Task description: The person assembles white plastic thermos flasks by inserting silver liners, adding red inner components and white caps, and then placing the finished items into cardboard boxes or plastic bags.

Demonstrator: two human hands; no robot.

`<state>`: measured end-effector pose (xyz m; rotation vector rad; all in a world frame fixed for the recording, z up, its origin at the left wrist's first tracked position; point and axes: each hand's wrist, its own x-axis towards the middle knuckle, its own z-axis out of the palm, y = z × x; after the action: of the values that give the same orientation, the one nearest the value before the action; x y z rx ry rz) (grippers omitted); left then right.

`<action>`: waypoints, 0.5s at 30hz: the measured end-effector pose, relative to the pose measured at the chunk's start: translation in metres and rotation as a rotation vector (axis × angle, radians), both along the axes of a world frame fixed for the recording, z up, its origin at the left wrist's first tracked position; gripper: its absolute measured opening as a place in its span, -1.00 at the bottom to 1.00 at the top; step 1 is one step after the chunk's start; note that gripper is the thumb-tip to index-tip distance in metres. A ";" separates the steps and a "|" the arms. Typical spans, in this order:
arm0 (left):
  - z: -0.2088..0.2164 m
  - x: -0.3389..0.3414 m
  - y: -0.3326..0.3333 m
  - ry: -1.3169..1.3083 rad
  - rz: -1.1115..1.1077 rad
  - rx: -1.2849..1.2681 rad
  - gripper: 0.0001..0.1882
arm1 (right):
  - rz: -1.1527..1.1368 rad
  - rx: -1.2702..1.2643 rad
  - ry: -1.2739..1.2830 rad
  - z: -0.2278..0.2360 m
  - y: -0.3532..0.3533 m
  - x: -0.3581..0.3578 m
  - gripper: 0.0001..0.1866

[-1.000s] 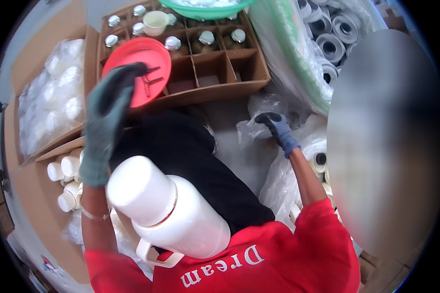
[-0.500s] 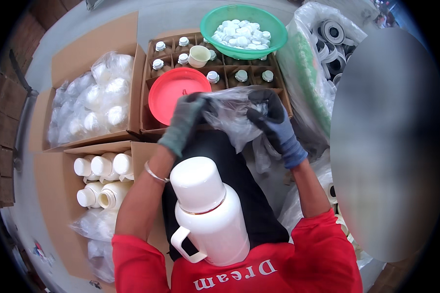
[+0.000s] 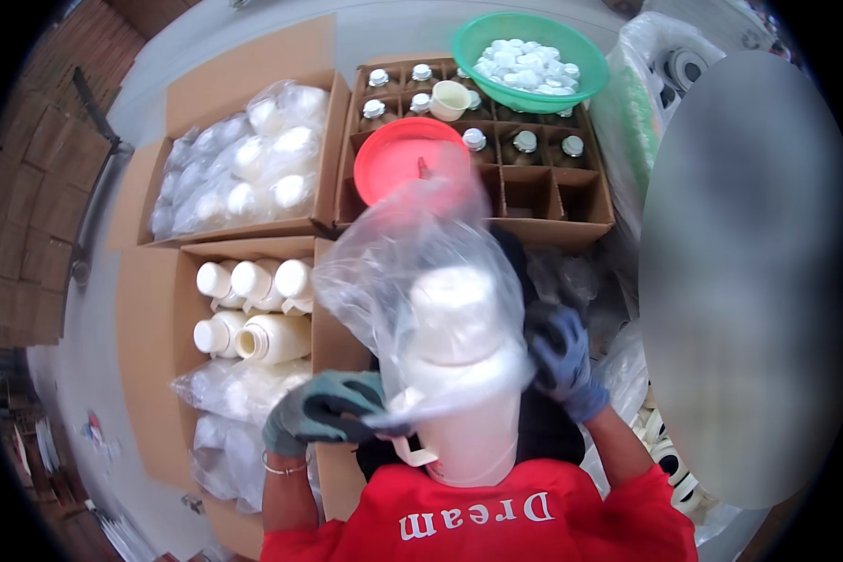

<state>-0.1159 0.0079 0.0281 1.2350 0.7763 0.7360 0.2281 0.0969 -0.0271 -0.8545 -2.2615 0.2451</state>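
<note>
A white thermos jug (image 3: 468,448) with a handle and a white cap stands upright in my lap. A clear plastic bag (image 3: 375,267) is drawn over its cap and upper body, while its lower body shows bare. My left hand (image 3: 332,409), in a grey-green glove, pinches the bag's rim beside the handle. On the jug's other side my right hand (image 3: 564,365), in a blue-grey glove with dark fingers, is closed at the bag's edge; its fingertips are partly hidden and blurred.
An open carton (image 3: 217,323) of cream jugs stands at left, with a carton (image 3: 337,140) of bagged jugs behind. Ahead, a divided carton (image 3: 571,229) of silver-topped bottles bears a red basin (image 3: 384,155) and a green basin (image 3: 590,66) of white caps. A blurred grey shape blocks the right.
The bag has come down from over the divided carton onto the jug. Both hands have moved back toward my body, one to each side of it. The view has shifted left.
</note>
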 end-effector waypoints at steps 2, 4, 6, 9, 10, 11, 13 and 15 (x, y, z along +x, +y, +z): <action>0.004 0.011 -0.023 0.090 -0.088 -0.090 -0.66 | 0.095 -0.025 -0.071 -0.008 -0.031 0.005 -0.69; -0.001 0.018 -0.060 0.321 -0.202 -0.218 -0.69 | 0.242 -0.073 -0.091 -0.006 -0.051 0.020 -0.65; -0.014 0.027 -0.079 0.300 -0.385 -0.177 -0.67 | 0.328 -0.143 -0.119 -0.009 -0.083 0.040 -0.62; -0.001 0.016 -0.080 0.260 -0.351 -0.492 -0.59 | 0.416 -0.258 -0.234 -0.009 -0.116 0.065 -0.62; 0.001 0.008 -0.078 0.219 -0.238 -0.375 -0.59 | 0.476 -0.272 -0.266 -0.014 -0.127 0.074 -0.62; 0.006 0.006 -0.074 0.301 0.015 -0.181 -0.63 | 0.538 -0.285 -0.299 -0.021 -0.135 0.080 -0.63; 0.038 0.031 -0.040 0.534 0.380 0.108 -0.58 | 0.508 -0.330 -0.273 -0.024 -0.140 0.082 -0.65; 0.028 0.047 -0.036 0.846 0.342 0.337 -0.49 | 0.538 -0.313 -0.267 -0.023 -0.137 0.077 -0.65</action>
<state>-0.0685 -0.0281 0.0562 1.7721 1.6339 0.6169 0.3053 -0.0399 -0.0500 -0.4241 -2.7198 0.7857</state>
